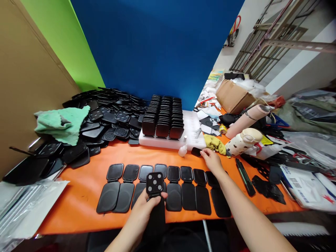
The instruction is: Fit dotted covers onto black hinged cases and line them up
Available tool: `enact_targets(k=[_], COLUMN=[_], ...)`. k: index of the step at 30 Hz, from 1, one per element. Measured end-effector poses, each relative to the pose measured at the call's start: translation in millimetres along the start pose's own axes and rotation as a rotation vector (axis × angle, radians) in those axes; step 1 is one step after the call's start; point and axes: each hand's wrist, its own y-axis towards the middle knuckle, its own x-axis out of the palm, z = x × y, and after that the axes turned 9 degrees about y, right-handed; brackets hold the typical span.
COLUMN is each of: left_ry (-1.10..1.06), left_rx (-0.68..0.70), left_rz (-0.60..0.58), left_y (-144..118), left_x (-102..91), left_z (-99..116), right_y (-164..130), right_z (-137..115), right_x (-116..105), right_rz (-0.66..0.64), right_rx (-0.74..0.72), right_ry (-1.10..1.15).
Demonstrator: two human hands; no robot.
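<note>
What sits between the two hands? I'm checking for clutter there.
In the head view, between the left hand and right hand lie opened black cases in a row on the orange mat.

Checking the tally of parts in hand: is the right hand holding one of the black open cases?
No, the right hand rests by a small black piece near the white tray; the left hand holds a case.

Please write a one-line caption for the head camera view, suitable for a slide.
Left hand holds a black hinged case above a row of open cases on an orange table; right hand touches a small black piece.
</note>
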Motion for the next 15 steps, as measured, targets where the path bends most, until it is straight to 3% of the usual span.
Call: enact_targets(k=[6,15], left_ry=[-0.021,0.064], left_rx=[-0.016,0.06], left_rz=[0.009,-0.035], left_y=[-2,3], left_x=[-0.9,-3.1], left_z=[-1,-8], right_y=[-1,-14], right_z=[1,-27], right_x=[-5,27], right_rz=[0.058,0.227], right_rx=[0.032,0.068], right_ry=[-0.053,-0.162])
